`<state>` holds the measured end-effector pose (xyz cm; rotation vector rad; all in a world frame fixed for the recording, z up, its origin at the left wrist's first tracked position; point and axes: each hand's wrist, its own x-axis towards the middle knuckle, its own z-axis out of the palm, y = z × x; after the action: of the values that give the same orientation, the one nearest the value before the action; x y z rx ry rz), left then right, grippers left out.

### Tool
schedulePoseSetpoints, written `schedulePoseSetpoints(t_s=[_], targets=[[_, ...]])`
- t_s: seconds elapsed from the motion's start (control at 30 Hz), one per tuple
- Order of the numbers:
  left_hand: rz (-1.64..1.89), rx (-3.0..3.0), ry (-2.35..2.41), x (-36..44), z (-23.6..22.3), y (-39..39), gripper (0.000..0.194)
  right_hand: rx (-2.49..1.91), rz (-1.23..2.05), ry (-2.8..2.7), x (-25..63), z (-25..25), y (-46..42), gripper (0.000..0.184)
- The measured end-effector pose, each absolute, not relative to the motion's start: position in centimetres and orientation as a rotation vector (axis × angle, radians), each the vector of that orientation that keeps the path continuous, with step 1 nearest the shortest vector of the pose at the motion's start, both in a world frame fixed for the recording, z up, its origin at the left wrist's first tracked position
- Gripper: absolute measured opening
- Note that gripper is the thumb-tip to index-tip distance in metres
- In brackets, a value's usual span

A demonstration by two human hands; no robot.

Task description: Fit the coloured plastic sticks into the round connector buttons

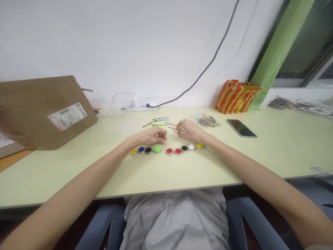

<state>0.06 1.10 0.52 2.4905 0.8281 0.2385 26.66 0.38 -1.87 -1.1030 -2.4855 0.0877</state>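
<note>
My left hand (155,135) is closed in a pinch on a small white round piece (164,141), mostly covered by the fingers, just above the table. Close by on the right, my right hand (189,130) pinches a thin white stick (174,133) that points left. In front of both hands runs a row of small round clear-based pieces with coloured tops, among them a blue one (141,149), a bright green one (156,149), a red one (169,151) and a white one (191,147). Beyond the hands lie several thin coloured sticks (159,122), with red sticks (176,128) by my right fingers.
A clear bag of small coloured parts (207,120) lies right of my right hand, then a phone (241,128) and a striped bag (237,97). A cardboard box (44,111) stands left. A power strip (142,108) with a black cable sits against the wall.
</note>
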Motion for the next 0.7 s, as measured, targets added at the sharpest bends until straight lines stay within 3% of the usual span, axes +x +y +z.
schedulePoseSetpoints(t_s=[0.13,0.47,0.7], targets=[[0.257,2.452,0.798,0.1,0.0,1.7,0.020,-1.144,0.077,-2.408,26.4,-0.8,-0.6,0.010],[0.324,2.443,0.806,-0.3,-0.2,1.7,0.027,-0.979,0.466,-2.052,24.7,-0.3,-1.9,0.003],[0.332,2.438,0.796,-0.9,-0.1,1.6,0.039,-0.875,0.690,-1.856,23.2,0.1,-1.8,0.017]])
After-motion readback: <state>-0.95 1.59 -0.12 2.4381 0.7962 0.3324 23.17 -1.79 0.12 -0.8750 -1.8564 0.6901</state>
